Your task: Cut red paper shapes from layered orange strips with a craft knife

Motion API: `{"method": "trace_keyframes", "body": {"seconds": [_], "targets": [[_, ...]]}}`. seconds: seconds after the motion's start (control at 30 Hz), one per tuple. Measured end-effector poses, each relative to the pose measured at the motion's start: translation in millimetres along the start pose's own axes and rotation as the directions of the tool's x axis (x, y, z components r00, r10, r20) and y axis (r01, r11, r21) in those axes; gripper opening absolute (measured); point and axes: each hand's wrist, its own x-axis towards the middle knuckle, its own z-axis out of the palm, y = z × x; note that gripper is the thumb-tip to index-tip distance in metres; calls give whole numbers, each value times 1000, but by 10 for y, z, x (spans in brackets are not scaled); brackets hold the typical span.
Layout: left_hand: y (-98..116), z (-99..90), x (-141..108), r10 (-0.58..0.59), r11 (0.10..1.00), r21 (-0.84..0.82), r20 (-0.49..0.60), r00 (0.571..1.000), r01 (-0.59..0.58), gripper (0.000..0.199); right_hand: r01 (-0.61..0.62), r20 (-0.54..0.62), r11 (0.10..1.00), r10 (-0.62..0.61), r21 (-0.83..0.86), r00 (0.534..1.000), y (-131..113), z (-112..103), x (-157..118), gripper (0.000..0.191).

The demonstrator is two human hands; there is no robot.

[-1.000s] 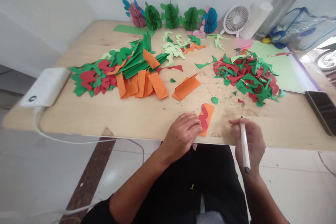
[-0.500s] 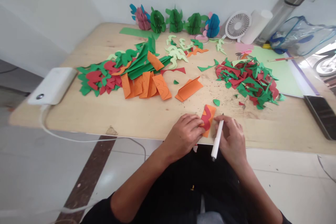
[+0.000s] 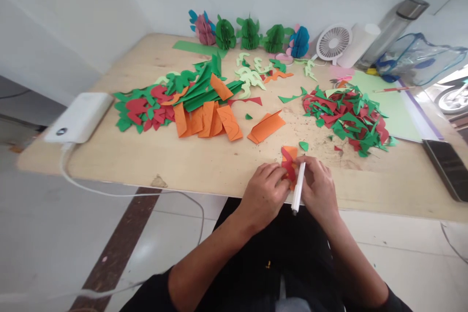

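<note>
Near the table's front edge lies a small orange paper piece (image 3: 292, 150), with a wavy red paper cutout (image 3: 287, 160) on top of it. My left hand (image 3: 266, 192) is closed at their left side, its fingertips pinning the cutout against the orange paper. A white pen (image 3: 298, 190) is gripped in my right hand (image 3: 321, 186), slanting with its dark rear end toward my body. The pen's tip is hidden by the fingers at the cutout's right edge. Just beyond lies a folded orange paper (image 3: 266, 127), and a green scrap (image 3: 303, 146) sits close by.
Folded orange papers (image 3: 229, 123) with drawn curves lie beside green strips (image 3: 206, 91) and red and green cutouts at left. A scrap heap (image 3: 351, 119) and a phone (image 3: 446, 168) are at right. Honeycomb paper figures (image 3: 249, 33) and a fan (image 3: 333, 43) stand at the back.
My right hand with the pen has moved left, closer to the red cutout. My left hand has shifted slightly right, covering more of the orange paper. The view has tilted a little.
</note>
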Motion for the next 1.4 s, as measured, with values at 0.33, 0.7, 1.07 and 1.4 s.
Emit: {"method": "trace_keyframes", "body": {"seconds": [0.33, 0.7, 1.07, 1.4], "targets": [[-72, -69, -8, -13, 996, -91, -63, 998, 7, 22, -13, -9, 1000, 13, 22, 1000, 7, 24, -3, 18], [-166, -61, 40, -41, 999, -13, -36, 999, 41, 16, -55, -51, 996, 59, 72, 997, 27, 25, -25, 21], [-195, -44, 74, -33, 999, 5, -13, 999, 33, 15, -64, -52, 997, 67, 51, 996, 18, 30, -23, 20], [-207, -43, 69, -36, 999, -5, -43, 998, 35, 17, -53, -45, 997, 55, 52, 997, 21, 28, -18, 20]]}}
